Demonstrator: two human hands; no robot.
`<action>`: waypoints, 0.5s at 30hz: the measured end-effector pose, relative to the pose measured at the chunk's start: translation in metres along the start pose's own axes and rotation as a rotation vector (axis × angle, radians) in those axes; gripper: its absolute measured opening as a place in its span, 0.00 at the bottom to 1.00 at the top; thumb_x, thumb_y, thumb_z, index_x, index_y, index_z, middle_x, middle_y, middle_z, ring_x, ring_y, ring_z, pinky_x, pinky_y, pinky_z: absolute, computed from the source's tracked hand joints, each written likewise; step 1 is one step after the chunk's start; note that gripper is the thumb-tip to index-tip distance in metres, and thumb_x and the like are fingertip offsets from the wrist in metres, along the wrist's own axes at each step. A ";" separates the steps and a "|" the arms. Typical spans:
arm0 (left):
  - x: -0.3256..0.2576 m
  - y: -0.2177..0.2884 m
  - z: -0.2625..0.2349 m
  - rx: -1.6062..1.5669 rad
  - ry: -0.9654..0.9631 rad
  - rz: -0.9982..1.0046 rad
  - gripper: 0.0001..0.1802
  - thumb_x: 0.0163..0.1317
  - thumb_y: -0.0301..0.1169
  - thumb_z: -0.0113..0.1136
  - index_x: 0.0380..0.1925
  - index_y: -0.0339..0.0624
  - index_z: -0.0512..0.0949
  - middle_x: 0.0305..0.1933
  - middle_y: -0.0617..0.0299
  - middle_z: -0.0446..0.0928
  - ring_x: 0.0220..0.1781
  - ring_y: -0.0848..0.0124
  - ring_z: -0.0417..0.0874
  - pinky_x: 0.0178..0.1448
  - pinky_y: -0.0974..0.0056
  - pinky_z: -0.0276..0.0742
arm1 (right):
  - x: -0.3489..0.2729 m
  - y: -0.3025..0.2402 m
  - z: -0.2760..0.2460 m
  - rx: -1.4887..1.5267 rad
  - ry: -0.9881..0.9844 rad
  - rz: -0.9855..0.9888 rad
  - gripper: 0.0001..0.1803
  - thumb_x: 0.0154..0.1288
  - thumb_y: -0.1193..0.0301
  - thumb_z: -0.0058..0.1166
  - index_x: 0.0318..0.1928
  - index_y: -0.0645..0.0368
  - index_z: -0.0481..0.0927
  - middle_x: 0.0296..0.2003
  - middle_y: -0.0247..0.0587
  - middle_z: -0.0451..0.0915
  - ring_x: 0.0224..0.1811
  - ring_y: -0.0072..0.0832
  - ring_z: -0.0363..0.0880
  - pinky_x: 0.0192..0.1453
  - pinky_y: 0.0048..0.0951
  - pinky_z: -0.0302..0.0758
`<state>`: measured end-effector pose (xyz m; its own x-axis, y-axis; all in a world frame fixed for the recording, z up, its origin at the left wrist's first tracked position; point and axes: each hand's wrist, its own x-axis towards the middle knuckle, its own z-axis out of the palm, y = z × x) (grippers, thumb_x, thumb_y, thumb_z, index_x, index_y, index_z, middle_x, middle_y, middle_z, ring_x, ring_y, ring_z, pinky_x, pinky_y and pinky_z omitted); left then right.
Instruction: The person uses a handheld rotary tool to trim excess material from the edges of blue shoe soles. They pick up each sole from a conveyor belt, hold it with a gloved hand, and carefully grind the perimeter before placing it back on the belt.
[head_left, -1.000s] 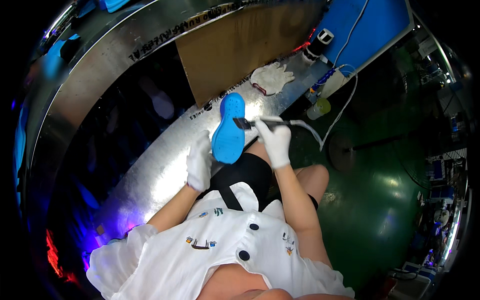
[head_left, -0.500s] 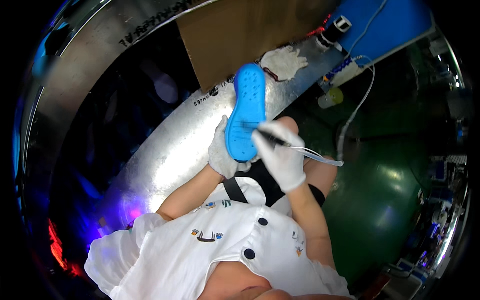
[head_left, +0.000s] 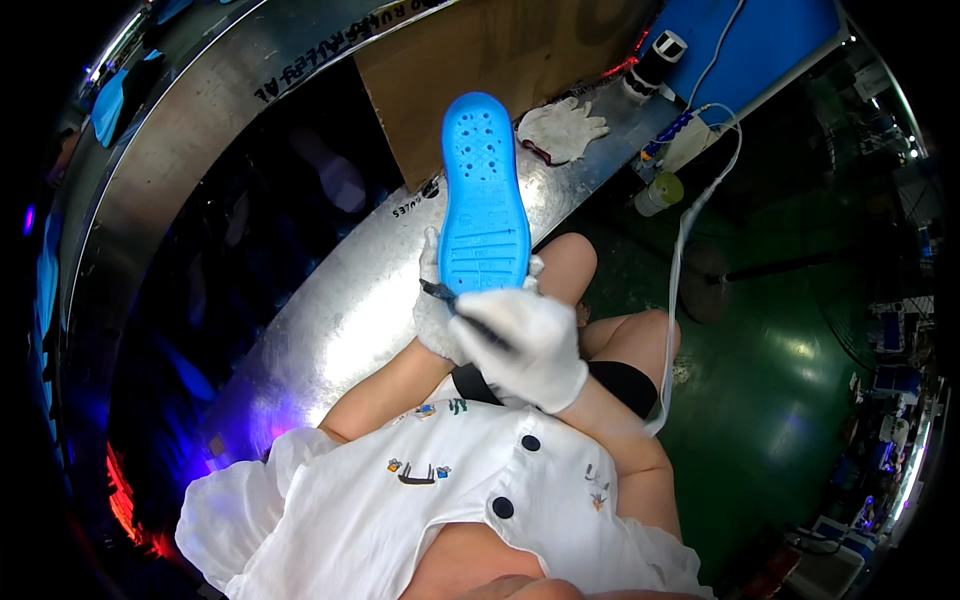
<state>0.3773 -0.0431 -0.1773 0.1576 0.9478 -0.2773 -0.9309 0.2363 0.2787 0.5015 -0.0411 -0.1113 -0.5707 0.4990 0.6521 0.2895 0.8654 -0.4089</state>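
A bright blue shoe sole (head_left: 484, 205) stands out lengthwise in front of me, its patterned face up, with holes at the far end and ridges at the near end. My left hand (head_left: 432, 315), in a white glove, grips its near end from below and behind, thumb along the left edge. My right hand (head_left: 525, 340), also gloved and blurred, is closed around a slim black tool (head_left: 440, 292) whose dark, brush-like tip lies by the sole's near left edge. Much of the tool is hidden in the fist.
A metal bench (head_left: 310, 310) curves along the left. On it lie a white glove (head_left: 562, 130) and a brown cardboard panel (head_left: 450, 85). A pale hose (head_left: 680, 260) hangs at the right, near a yellow-capped container (head_left: 658, 194). A dark opening (head_left: 230, 240) holds dim soles.
My right hand has swung left and nearer to me, bringing the tool from the sole's right edge to its near left edge. The sole has moved slightly away and turned.
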 end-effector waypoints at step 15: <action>0.022 0.033 -0.018 -0.052 -0.366 -0.044 0.49 0.65 0.70 0.35 0.67 0.35 0.63 0.60 0.33 0.71 0.46 0.47 0.84 0.38 0.50 0.87 | -0.012 0.000 0.009 0.159 0.191 0.129 0.10 0.53 0.78 0.66 0.36 0.59 0.81 0.31 0.41 0.82 0.29 0.36 0.83 0.35 0.33 0.79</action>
<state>0.3441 -0.0185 -0.1907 0.2967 0.9530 0.0616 -0.9346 0.2765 0.2239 0.5014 -0.0474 -0.1249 -0.3775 0.6173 0.6902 0.2175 0.7836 -0.5819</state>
